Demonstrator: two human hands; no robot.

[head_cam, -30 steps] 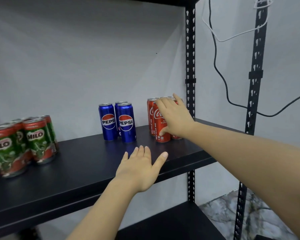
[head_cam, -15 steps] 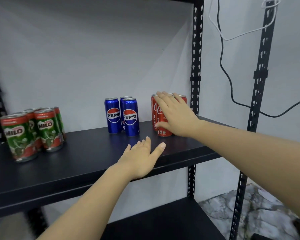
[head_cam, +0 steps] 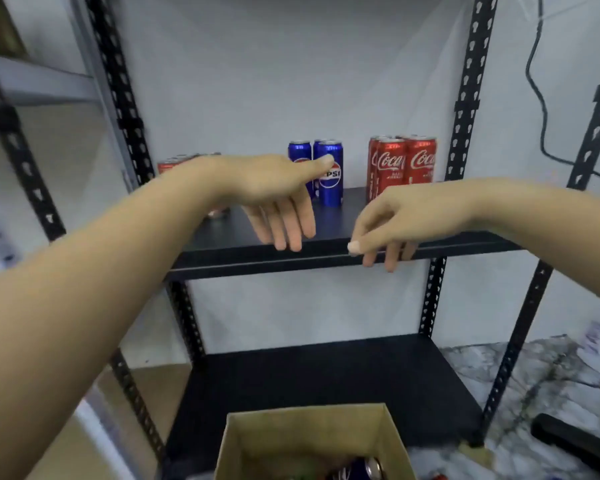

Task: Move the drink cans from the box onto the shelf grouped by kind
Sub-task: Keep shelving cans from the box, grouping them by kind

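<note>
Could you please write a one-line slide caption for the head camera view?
Both empty hands, left and right, hang before the shelf of grouped cans, above the box.

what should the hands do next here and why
Probably lower one hand into the cardboard box for another can. Both the left hand and right hand hang empty in front of the shelf, and at least one blue can lies in the box.
</note>
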